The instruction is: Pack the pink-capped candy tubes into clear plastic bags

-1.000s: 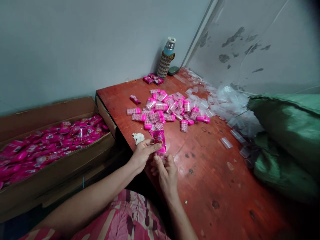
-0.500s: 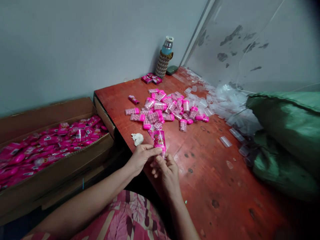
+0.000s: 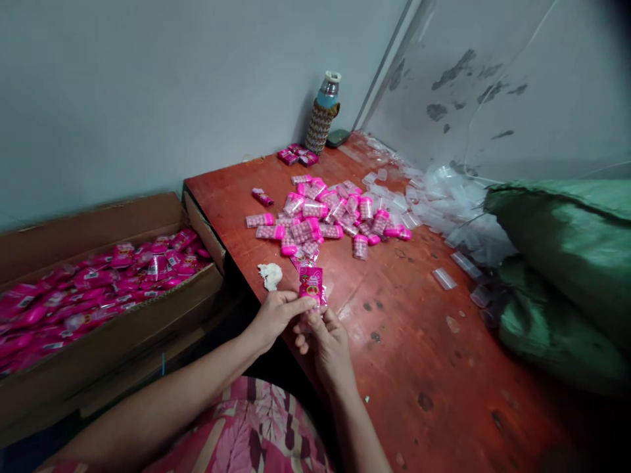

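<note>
A pink printed plastic sleeve (image 3: 310, 284) stands up between my hands at the table's near edge. My left hand (image 3: 273, 322) pinches its lower left part between thumb and fingers. My right hand (image 3: 329, 348) is closed at the bottom end, where a bit of clear plastic shows; the fingers hide the rest. Just beyond lies another printed sleeve (image 3: 302, 259), partly covered. Past that is a heap of small clear bottles (image 3: 313, 210) with pink caps, filled with pale pink balls. A crumpled white scrap (image 3: 270, 276) lies beside my left hand.
On the left, an open cardboard box (image 3: 148, 309) holds many pink packets (image 3: 93, 279). Clear plastic containers (image 3: 444, 197) pile up at the right near a green sack (image 3: 566, 276). A bottle in a knitted cover (image 3: 320, 125) and bundled pink packs (image 3: 298, 156) stand at the back of the red table (image 3: 394, 368).
The printed sleeve has come down slightly toward me and sits a little lower between my fingers. Both hands have shifted slightly and keep their grip. The heap of bottles is unchanged.
</note>
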`<state>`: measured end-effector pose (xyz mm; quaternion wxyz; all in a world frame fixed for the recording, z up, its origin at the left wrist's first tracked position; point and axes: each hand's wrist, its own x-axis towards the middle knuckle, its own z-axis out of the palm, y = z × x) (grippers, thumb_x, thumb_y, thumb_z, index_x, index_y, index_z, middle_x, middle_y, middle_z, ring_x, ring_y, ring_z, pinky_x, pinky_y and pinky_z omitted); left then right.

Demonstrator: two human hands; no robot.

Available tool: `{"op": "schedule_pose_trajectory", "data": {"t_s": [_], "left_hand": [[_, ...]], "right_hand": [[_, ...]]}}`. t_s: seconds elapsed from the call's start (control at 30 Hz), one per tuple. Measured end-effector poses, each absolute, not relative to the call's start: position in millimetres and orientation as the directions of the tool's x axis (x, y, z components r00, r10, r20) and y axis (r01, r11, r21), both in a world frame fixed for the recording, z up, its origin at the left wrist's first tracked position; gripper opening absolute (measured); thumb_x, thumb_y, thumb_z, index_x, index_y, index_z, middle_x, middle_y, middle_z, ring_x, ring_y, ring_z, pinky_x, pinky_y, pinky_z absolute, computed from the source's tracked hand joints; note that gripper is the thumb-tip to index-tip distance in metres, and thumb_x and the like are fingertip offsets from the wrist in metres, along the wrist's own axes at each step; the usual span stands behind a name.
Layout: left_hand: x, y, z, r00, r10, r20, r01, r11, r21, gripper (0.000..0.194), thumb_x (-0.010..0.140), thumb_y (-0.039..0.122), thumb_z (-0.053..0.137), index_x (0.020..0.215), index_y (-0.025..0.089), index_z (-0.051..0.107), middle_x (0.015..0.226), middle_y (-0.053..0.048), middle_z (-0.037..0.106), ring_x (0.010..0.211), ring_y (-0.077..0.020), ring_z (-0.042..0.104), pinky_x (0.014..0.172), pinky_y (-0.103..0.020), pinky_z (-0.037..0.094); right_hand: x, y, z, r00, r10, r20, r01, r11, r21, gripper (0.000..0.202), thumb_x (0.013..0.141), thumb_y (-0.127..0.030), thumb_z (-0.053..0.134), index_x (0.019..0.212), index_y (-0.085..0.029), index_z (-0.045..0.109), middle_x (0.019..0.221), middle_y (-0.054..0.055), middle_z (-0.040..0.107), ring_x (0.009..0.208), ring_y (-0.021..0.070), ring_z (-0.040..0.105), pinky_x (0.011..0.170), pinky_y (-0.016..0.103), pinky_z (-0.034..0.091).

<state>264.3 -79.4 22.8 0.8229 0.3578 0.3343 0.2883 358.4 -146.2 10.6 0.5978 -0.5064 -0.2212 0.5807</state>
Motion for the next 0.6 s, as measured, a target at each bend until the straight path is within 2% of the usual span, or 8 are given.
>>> {"op": "schedule_pose_trajectory", "data": {"t_s": [0.1, 0.17, 0.3, 0.43, 0.47, 0.53, 0.6], "left_hand": [[262.9, -78.0, 19.8, 0.498, 0.775, -0.389, -0.312, 0.579, 0.754, 0.027, 0.069, 0.035, 0.065, 0.062, 0.01, 0.06, 0.051, -0.001, 0.055, 0.037, -0.0073, 0.046, 0.035, -0.019, 0.038], [263.9, -80.0, 17.2, 0.496, 0.775, -0.392, -0.332, 0.586, 0.739, 0.025, 0.068, 0.032, 0.067, 0.061, 0.009, 0.06, 0.054, -0.002, 0.056, 0.04, -0.0065, 0.046, 0.038, -0.019, 0.038], [267.9, -91.1, 13.9, 0.562, 0.739, -0.371, -0.342, 0.616, 0.709, 0.025, 0.067, 0.03, 0.068, 0.059, 0.008, 0.061, 0.048, 0.001, 0.05, 0.042, -0.0059, 0.045, 0.043, -0.02, 0.039], [251.9, -87.9, 22.8, 0.551, 0.755, -0.355, -0.389, 0.609, 0.691, 0.022, 0.068, 0.029, 0.068, 0.063, 0.008, 0.064, 0.06, -0.006, 0.062, 0.053, -0.0127, 0.057, 0.055, -0.026, 0.048], [242.1, -81.6, 26.8, 0.495, 0.796, -0.348, -0.44, 0.575, 0.69, 0.02, 0.068, 0.028, 0.068, 0.066, 0.008, 0.065, 0.068, -0.008, 0.066, 0.061, -0.0157, 0.062, 0.061, -0.029, 0.051], [217.9, -63.8, 34.8, 0.281, 0.91, -0.305, -0.593, 0.415, 0.691, 0.018, 0.069, 0.028, 0.067, 0.076, 0.011, 0.066, 0.086, -0.01, 0.069, 0.081, -0.0197, 0.065, 0.077, -0.034, 0.05], [195.0, -45.0, 39.8, 0.043, 0.968, -0.246, -0.681, 0.209, 0.702, 0.022, 0.073, 0.034, 0.063, 0.082, 0.014, 0.065, 0.087, -0.008, 0.07, 0.083, -0.018, 0.065, 0.081, -0.033, 0.049]], "right_hand": [[355.8, -150.4, 10.9, 0.238, 0.92, -0.311, -0.506, -0.156, -0.849, 0.028, 0.077, -0.036, 0.061, 0.098, -0.02, 0.051, 0.074, 0.0, 0.063, 0.058, 0.0112, 0.06, 0.052, 0.022, 0.049], [356.4, -151.5, 10.8, 0.262, 0.917, -0.299, -0.51, -0.131, -0.85, 0.028, 0.076, -0.033, 0.063, 0.098, -0.021, 0.05, 0.076, -0.001, 0.063, 0.06, 0.0119, 0.061, 0.055, 0.023, 0.05], [358.0, -145.2, 9.4, 0.321, 0.898, -0.301, -0.517, -0.1, -0.85, 0.025, 0.072, -0.028, 0.067, 0.085, -0.022, 0.047, 0.06, -0.005, 0.062, 0.047, 0.0106, 0.058, 0.047, 0.021, 0.047], [358.6, -138.5, 8.8, 0.283, 0.91, -0.304, -0.474, -0.142, -0.869, 0.023, 0.072, -0.029, 0.067, 0.08, -0.02, 0.047, 0.057, -0.004, 0.061, 0.043, 0.0099, 0.056, 0.041, 0.018, 0.043], [360.2, -138.7, 9.0, 0.264, 0.916, -0.302, -0.462, -0.154, -0.873, 0.022, 0.073, -0.031, 0.066, 0.078, -0.02, 0.048, 0.058, -0.003, 0.062, 0.044, 0.0096, 0.056, 0.041, 0.018, 0.042], [366.6, -141.4, 10.0, 0.26, 0.917, -0.304, -0.431, -0.171, -0.886, 0.022, 0.076, -0.035, 0.063, 0.074, -0.018, 0.049, 0.06, -0.001, 0.063, 0.045, 0.0097, 0.057, 0.042, 0.018, 0.043], [376.4, -145.9, 10.9, 0.303, 0.9, -0.314, -0.397, -0.18, -0.9, 0.024, 0.077, -0.039, 0.06, 0.073, -0.018, 0.05, 0.062, 0.0, 0.064, 0.047, 0.0101, 0.057, 0.043, 0.019, 0.043]]}}
